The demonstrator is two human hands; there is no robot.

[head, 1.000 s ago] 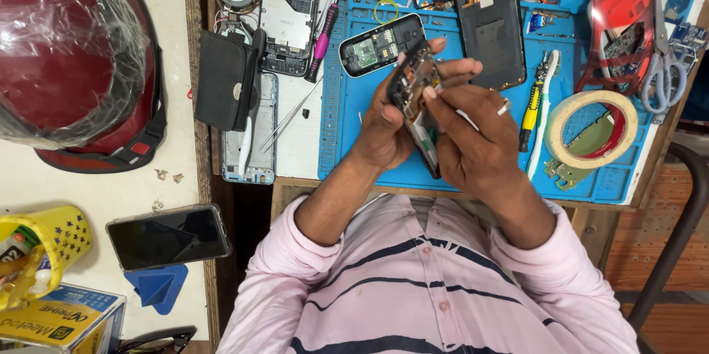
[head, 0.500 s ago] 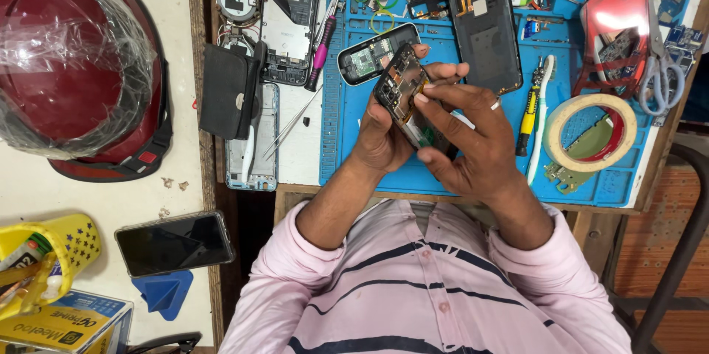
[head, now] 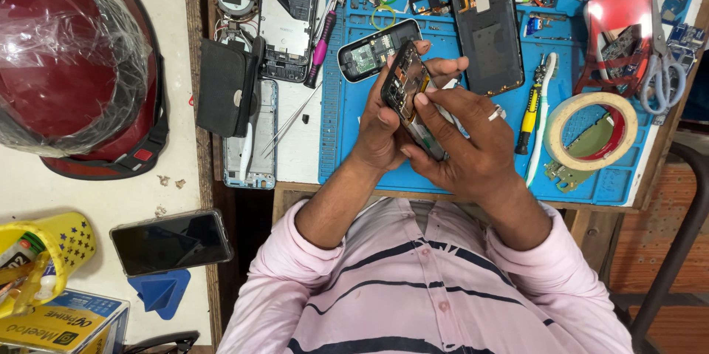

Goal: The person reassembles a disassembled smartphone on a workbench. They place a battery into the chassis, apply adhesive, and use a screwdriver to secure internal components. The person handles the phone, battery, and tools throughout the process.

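You are working on an opened phone body, holding it tilted just above the blue mat on the surface; the step in hand looks like seating or freeing an inner part, and the next move likely calls for steady fingertip pressure. Your left hand is wrapping its grip around the body from behind, while your right hand is pressing a fingertip onto its exposed edge. Beyond are lying a small dark handset and a black back cover.

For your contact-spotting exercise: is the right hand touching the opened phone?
Touching. The head view shows the right hand with fingertips pressed on the opened phone.
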